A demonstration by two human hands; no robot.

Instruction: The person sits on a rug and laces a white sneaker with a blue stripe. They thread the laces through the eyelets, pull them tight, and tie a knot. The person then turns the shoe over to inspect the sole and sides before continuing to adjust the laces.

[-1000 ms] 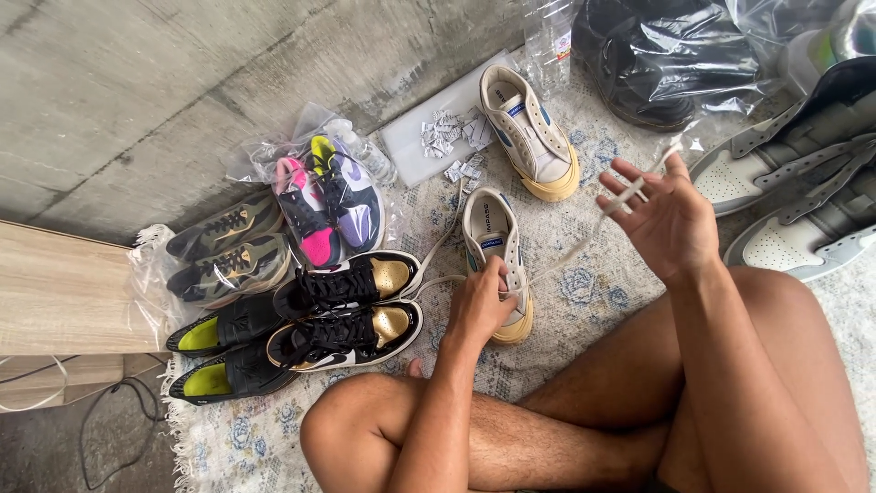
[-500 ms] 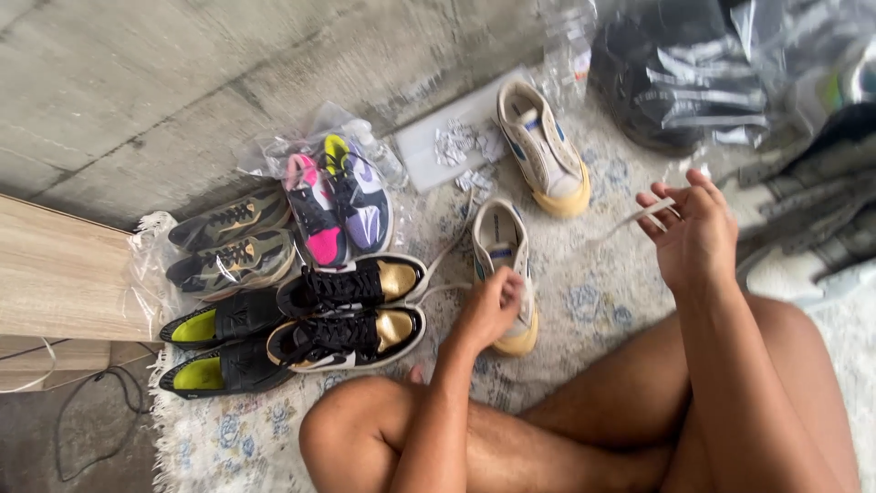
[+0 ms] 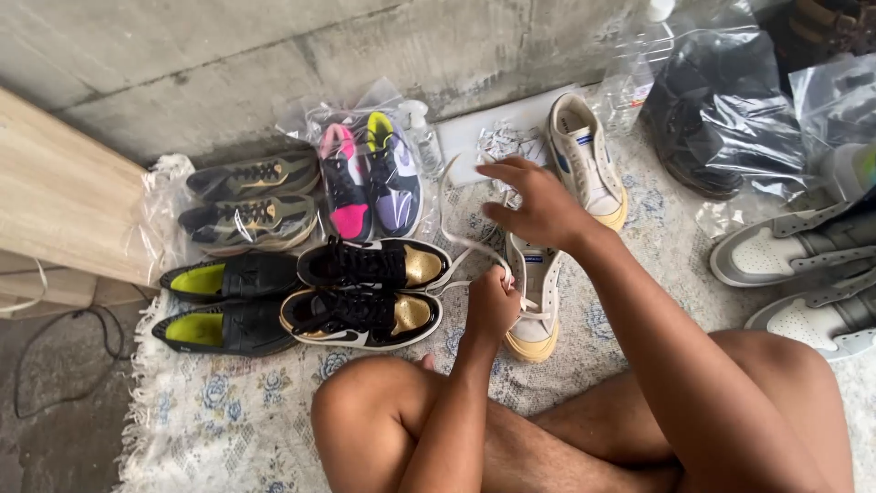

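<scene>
Two bare hands are seen working a white shoelace above a cream sneaker that lies on a floral rug, just right of a black-and-gold pair. The left hand is closed in a fist around the lace at the sneaker's throat, while the fingers of the right hand are pinched on the lace higher up, so that a loop is drawn out toward the left. The matching cream sneaker is set apart, nearer the concrete wall. A clear plastic bag is shown holding a pink and a purple shoe; a second clear wrap encloses an olive pair. Dark shoes are sealed in a larger bag at upper right. A black pair with yellow insoles is left unwrapped, as are grey-and-white high-tops at the right edge.
</scene>
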